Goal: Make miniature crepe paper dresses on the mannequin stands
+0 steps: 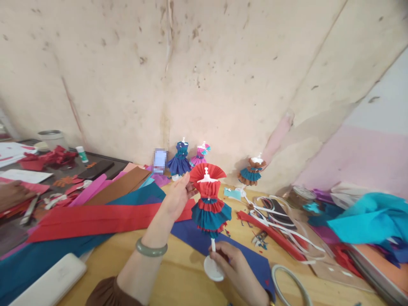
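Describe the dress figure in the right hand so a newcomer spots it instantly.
From the stained wall, come down to the wooden table before it. There the right hand grips a white stand carrying the dress figure. Its red fan collar and red bodice over a teal skirt set it apart from the blue dress, pink dress and brown dress by the wall.

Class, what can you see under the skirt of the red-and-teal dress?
Below the skirt, a white stem leads down to a round white base; the right hand partly covers them. Whatever is inside the skirt is hidden.
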